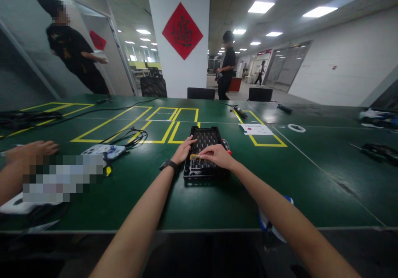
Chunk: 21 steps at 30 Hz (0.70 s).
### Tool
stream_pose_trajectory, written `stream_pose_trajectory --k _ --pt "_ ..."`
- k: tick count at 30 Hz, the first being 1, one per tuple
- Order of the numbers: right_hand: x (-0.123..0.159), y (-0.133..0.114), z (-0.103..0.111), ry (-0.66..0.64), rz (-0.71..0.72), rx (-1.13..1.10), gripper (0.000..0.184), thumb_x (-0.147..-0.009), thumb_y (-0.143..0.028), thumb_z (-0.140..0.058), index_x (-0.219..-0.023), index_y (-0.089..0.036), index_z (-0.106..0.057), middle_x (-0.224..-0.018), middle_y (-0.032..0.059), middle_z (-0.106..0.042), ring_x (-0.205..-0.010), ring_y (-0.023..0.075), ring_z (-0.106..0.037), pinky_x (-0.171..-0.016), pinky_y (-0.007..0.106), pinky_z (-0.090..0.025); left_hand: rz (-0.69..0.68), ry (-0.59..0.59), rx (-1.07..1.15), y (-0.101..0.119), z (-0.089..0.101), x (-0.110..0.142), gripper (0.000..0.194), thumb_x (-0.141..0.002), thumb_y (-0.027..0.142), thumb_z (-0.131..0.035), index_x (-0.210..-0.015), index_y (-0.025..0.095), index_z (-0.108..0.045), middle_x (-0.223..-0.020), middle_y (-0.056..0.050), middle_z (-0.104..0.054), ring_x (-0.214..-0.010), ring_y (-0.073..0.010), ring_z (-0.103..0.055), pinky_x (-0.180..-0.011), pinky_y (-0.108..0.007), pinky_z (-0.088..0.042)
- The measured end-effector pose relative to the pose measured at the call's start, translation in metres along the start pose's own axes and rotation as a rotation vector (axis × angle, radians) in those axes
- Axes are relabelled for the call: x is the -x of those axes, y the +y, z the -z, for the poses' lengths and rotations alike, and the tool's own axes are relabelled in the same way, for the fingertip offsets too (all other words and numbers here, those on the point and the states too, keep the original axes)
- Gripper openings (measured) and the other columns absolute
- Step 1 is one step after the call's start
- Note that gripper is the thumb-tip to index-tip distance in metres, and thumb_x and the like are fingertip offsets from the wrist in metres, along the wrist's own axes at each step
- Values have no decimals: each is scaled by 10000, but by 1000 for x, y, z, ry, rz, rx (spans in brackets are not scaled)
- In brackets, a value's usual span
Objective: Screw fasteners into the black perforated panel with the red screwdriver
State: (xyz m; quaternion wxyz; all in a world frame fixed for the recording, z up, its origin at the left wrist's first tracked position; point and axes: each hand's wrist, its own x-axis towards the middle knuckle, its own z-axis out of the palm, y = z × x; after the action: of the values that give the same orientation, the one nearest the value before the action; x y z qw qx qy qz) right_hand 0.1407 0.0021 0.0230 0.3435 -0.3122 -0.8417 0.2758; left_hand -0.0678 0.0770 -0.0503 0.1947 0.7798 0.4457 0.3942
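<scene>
A black rectangular case (205, 171) with a perforated, grid-like inside lies on the green table in front of me. My left hand (183, 150), with a dark band at the wrist, grips the case's left side, its fingers over the rim. My right hand (219, 155) is above the lower half of the case, thumb and fingertips pinched on a small yellow strip (195, 157). The strip is held over the case near its left side; whether it touches the case I cannot tell. A small object with red parts (228, 146) is partly hidden behind my right hand.
Yellow tape outlines mark the green table (311, 195). To the left are a white device (113, 150) with black cables and another person's hand (37, 150). White paper (256, 129), a tape ring (296, 128) and dark tools lie to the right. People stand beyond.
</scene>
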Motion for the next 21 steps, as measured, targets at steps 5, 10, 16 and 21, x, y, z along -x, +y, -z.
stream_pose_trajectory --k 5,10,16,21 --pt "3 -2 -3 -61 51 66 235 -769 -334 -587 -855 -146 -698 -768 44 -693 -643 117 -595 -635 216 -445 -22 51 -108 6 2 -7 522 -732 89 -352 -1212 215 -514 -1443 -24 -264 -1356 -206 -131 -1105 -469 -121" --pt "16 0 -2 -96 57 101 228 -782 -337 -571 -842 -153 -692 -773 46 -679 -647 111 -586 -632 216 -444 -5 12 -25 13 6 -2 702 -656 105 -491 -1322 283 -363 -1478 -16 -139 -1356 -244 -123 -1091 -471 -195" --pt "18 1 -2 -107 59 117 214 -756 -338 -597 -782 -142 -680 -767 48 -658 -663 112 -583 -627 219 -445 96 145 127 -1 -4 -9 668 -642 61 -442 -1294 199 -391 -1325 -70 -434 -1269 -198 -350 -1080 -398 -269" --pt "19 5 0 -138 56 132 190 -752 -312 -603 -796 -147 -689 -774 47 -666 -689 117 -591 -652 224 -447 118 177 114 -6 -7 -12 572 -661 87 -449 -1226 179 -461 -1278 -68 -486 -1191 -174 -443 -1059 -369 -308"
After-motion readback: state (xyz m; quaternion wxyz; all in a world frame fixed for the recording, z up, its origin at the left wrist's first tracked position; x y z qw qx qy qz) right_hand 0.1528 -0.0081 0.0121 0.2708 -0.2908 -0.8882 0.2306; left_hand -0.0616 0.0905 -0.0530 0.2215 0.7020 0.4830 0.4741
